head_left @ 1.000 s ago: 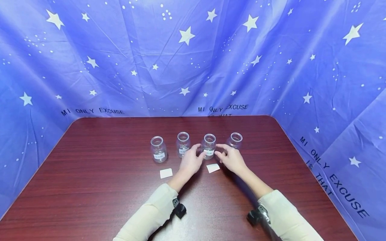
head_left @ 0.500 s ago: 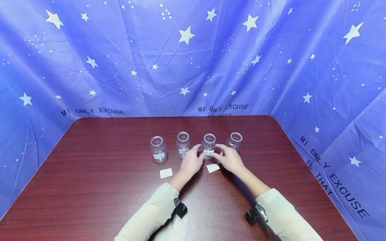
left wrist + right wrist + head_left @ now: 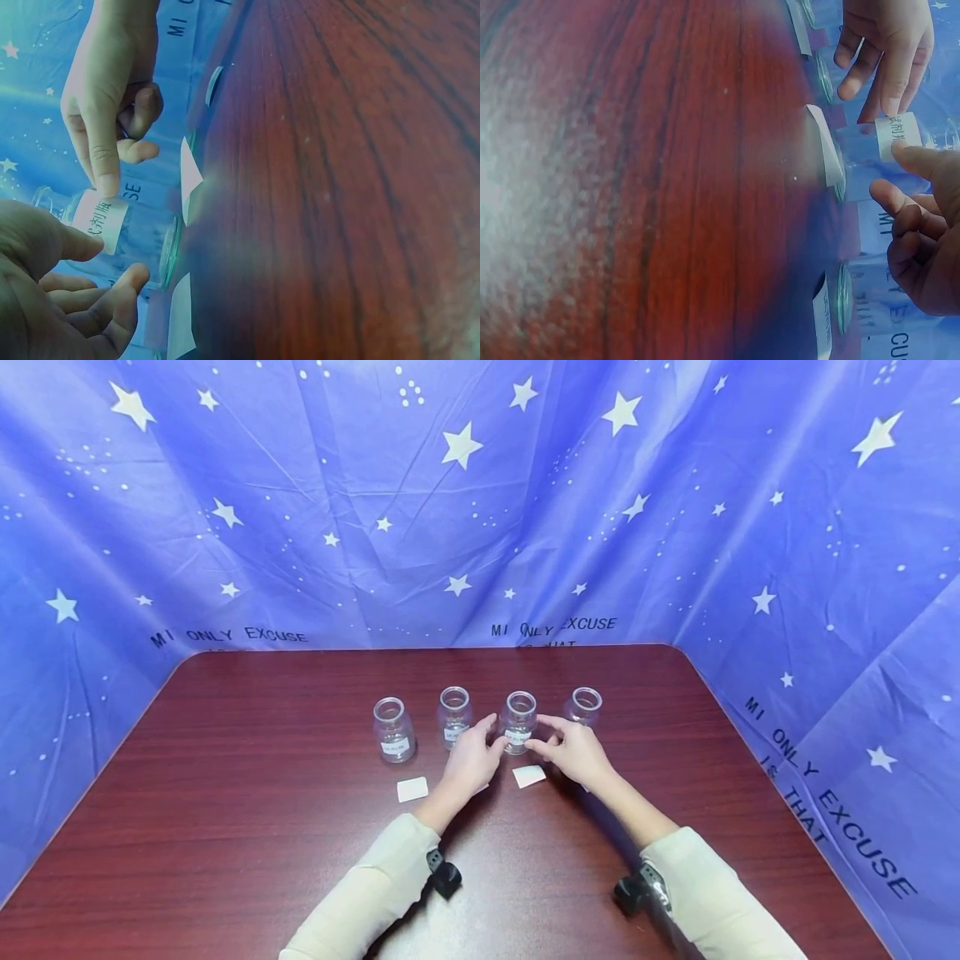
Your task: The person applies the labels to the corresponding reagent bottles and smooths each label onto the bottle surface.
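Note:
A clear glass jar (image 3: 520,710) stands upright, third from the left in a row, a white label (image 3: 516,738) with dark printed characters on its front. My left hand (image 3: 471,758) holds its left side, the thumb on the label. From the other side my right hand (image 3: 581,757) holds the jar, its thumb (image 3: 913,155) also on the label. Both thumbs show against the label (image 3: 111,225) in the left wrist view. The other fingers of each hand are bent, partly behind the jar or beside it.
Two labelled jars stand to the left, a far one (image 3: 389,718) and a nearer one (image 3: 453,706). Another jar (image 3: 587,703) is partly hidden behind my right hand. White paper pieces (image 3: 412,789) lie before the row, including one (image 3: 529,776) between my hands. A starry blue curtain (image 3: 420,527) surrounds the table (image 3: 247,827).
My right thumb has moved left onto the jar's label, where it was just off the edge a second ago. My left hand stays at the jar, almost still. The jars have not moved.

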Demonstrator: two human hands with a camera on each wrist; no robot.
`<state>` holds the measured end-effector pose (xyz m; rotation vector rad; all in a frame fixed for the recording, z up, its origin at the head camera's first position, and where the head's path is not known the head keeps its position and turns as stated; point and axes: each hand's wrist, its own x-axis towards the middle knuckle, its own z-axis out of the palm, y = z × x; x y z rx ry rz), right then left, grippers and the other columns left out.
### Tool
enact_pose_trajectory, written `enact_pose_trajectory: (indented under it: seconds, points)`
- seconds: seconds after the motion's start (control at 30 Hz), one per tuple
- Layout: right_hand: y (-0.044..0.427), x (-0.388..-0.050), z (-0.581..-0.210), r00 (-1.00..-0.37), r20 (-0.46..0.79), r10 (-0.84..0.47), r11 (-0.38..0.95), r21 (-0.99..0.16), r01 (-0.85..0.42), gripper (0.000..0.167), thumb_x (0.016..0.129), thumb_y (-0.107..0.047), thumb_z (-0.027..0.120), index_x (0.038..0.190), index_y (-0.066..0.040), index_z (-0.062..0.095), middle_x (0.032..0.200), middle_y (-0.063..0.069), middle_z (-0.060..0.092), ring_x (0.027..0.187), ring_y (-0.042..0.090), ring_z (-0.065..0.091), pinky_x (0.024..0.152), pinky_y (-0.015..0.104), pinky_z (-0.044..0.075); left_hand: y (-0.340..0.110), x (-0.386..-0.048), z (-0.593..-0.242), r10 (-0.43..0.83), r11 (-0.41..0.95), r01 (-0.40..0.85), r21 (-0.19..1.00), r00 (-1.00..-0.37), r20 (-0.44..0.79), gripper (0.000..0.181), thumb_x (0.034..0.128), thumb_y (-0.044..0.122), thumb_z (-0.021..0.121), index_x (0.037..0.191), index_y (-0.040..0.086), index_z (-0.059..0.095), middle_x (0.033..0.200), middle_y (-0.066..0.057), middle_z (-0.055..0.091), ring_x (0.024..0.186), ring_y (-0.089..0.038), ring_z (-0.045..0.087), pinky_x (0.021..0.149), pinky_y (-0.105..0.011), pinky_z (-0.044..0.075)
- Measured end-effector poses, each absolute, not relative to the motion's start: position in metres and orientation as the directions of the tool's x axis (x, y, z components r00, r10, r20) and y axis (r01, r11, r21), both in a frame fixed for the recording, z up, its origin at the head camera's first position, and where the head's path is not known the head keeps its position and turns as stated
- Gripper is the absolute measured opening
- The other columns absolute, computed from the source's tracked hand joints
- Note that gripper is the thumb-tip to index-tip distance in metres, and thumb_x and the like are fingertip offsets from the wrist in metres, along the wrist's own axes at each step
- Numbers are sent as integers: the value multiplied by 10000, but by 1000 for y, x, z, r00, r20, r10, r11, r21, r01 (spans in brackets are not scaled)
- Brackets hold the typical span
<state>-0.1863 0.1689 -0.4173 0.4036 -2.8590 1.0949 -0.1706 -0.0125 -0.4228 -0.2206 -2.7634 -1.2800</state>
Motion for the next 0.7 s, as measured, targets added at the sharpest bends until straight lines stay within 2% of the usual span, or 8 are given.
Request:
enact_pose_trajectory:
  seconds: [0.27,0.53,0.7]
  points:
    - [167,-187,-416,-963,166,-213,723,-636,-269,453,839,-300,686,1210,-54,606,570,20,611,447,66,472,428,224,367,-12,-172,-422,84,644,167,747,-986,147,375,906,201,585,1236,23,565,1099,-132,685,1046,-262,641,911,-398,489]
    - [169,-188,-415,-963,169,-210,712,-648,-270,441,843,-292,683,1209,-60,604,583,-13,599,468,73,482,468,227,400,-16,-174,-423,98,615,194,764,-981,170,415,916,207,569,1272,-4,536,1168,-175,646,1022,-282,643,924,-424,478]
    - [169,-188,-417,-956,186,-226,703,-649,-292,429,861,-282,662,1217,-50,599,587,25,620,473,68,486,455,215,382,-14,-174,-425,95,625,189,757,-981,167,396,923,231,562,1262,27,553,1153,-146,660,992,-263,652,920,-415,480]
